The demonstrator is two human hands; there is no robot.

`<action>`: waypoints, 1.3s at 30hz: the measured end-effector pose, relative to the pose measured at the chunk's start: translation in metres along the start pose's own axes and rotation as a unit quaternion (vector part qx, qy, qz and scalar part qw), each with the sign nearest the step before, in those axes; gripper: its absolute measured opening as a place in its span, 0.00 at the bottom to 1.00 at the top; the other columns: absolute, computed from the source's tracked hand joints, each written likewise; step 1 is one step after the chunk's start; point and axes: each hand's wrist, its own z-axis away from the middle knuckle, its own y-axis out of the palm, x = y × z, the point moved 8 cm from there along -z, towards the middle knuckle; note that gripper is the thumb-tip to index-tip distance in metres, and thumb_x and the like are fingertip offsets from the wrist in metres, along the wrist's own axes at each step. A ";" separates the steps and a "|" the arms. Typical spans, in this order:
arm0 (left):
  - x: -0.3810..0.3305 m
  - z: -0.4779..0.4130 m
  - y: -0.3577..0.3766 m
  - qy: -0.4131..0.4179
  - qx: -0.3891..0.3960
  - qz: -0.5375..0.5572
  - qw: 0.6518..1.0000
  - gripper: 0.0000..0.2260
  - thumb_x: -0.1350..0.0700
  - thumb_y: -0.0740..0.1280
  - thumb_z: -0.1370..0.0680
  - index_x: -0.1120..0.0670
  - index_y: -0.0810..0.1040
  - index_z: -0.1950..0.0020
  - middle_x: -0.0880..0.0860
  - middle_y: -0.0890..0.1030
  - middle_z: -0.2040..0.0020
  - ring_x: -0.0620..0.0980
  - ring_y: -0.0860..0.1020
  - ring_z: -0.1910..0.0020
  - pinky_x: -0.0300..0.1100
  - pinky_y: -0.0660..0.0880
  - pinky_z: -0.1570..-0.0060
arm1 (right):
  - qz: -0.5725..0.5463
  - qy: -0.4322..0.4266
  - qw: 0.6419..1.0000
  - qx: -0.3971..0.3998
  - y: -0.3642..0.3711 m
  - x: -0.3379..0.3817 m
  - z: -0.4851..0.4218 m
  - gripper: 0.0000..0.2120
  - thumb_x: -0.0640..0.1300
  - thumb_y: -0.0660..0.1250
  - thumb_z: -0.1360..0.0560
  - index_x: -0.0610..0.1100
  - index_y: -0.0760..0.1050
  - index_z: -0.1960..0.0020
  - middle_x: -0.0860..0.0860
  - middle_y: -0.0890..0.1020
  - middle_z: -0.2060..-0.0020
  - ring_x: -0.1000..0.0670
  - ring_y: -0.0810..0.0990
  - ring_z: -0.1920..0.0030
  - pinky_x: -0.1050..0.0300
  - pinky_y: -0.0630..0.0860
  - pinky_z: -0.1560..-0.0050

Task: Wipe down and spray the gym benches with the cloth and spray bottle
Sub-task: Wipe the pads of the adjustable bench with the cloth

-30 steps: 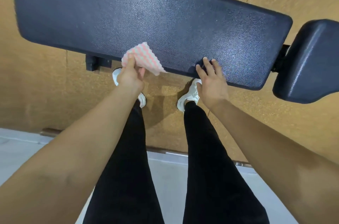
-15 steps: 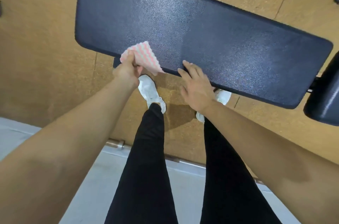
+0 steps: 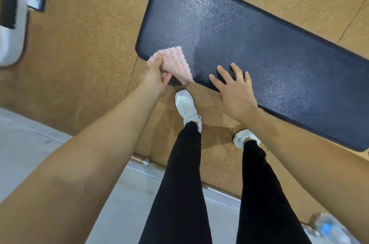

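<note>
A long black padded bench (image 3: 249, 39) runs from upper middle to the right edge. My left hand (image 3: 157, 79) grips a folded pink-and-white wavy cloth (image 3: 175, 61), which lies on the bench's near left corner. Flat on the near edge of the pad to the right of the cloth rests my right hand (image 3: 233, 89), fingers spread and holding nothing. A blurred clear bottle with a blue patch (image 3: 329, 227) shows at the bottom right on the floor; I cannot tell if it is the spray bottle.
The bench stands on brown cork-like flooring (image 3: 83, 47). A grey floor strip (image 3: 30, 143) with a metal threshold lies behind my feet. White machine parts (image 3: 12, 19) sit at the far left. My legs in black trousers and white shoes (image 3: 186, 105) stand beside the bench.
I have stepped left along the bench: its left end is now in view and the second pad at the right is gone. Both hands have slid left along the near edge.
</note>
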 end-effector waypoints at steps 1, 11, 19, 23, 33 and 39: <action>-0.004 0.000 0.000 -0.012 0.009 0.004 1.000 0.12 0.49 0.70 0.19 0.55 0.79 0.39 0.53 0.83 0.47 0.45 0.81 0.57 0.39 0.82 0.60 | -0.002 0.010 1.000 -0.016 -0.007 0.003 -0.003 0.26 0.49 0.65 0.21 0.51 0.68 0.24 0.46 0.66 0.23 0.33 0.60 0.24 0.28 0.59 0.27; -0.029 -0.006 -0.011 -0.105 0.037 0.028 0.993 0.10 0.51 0.72 0.20 0.57 0.78 0.51 0.54 0.81 0.55 0.51 0.80 0.62 0.49 0.83 0.55 | -0.002 -0.061 0.996 -0.068 -0.047 0.069 -0.053 0.28 0.50 0.65 0.22 0.51 0.67 0.23 0.47 0.64 0.21 0.32 0.62 0.24 0.27 0.59 0.28; -0.065 -0.035 -0.035 -0.080 0.029 0.042 0.995 0.15 0.47 0.73 0.21 0.58 0.81 0.45 0.55 0.85 0.50 0.58 0.84 0.47 0.58 0.84 0.48 | 0.040 -0.065 0.996 -0.052 -0.030 0.055 -0.046 0.34 0.48 0.69 0.23 0.53 0.60 0.20 0.50 0.57 0.19 0.35 0.53 0.20 0.27 0.57 0.26; -0.104 -0.049 -0.040 0.005 0.044 -0.119 0.992 0.16 0.49 0.76 0.24 0.55 0.83 0.39 0.54 0.87 0.45 0.53 0.85 0.47 0.48 0.85 0.55 | 0.017 -0.056 0.997 -0.046 -0.031 0.055 -0.048 0.34 0.46 0.70 0.23 0.53 0.62 0.20 0.50 0.58 0.19 0.36 0.53 0.20 0.27 0.56 0.25; -0.154 -0.048 0.015 0.303 0.099 -0.439 0.840 0.06 0.65 0.71 0.23 0.54 0.83 0.56 0.45 0.83 0.57 0.45 0.80 0.58 0.42 0.79 0.55 | 0.038 -0.057 0.997 -0.036 -0.029 0.054 -0.048 0.32 0.50 0.62 0.21 0.54 0.58 0.19 0.51 0.56 0.18 0.36 0.52 0.20 0.29 0.55 0.24; -0.189 -0.010 0.044 0.367 0.090 -0.337 0.862 0.08 0.62 0.70 0.21 0.50 0.83 0.56 0.48 0.84 0.56 0.43 0.81 0.58 0.37 0.76 0.55 | -0.040 -0.067 0.997 0.008 -0.037 0.052 -0.051 0.28 0.50 0.57 0.22 0.53 0.66 0.22 0.52 0.60 0.19 0.38 0.54 0.20 0.30 0.55 0.24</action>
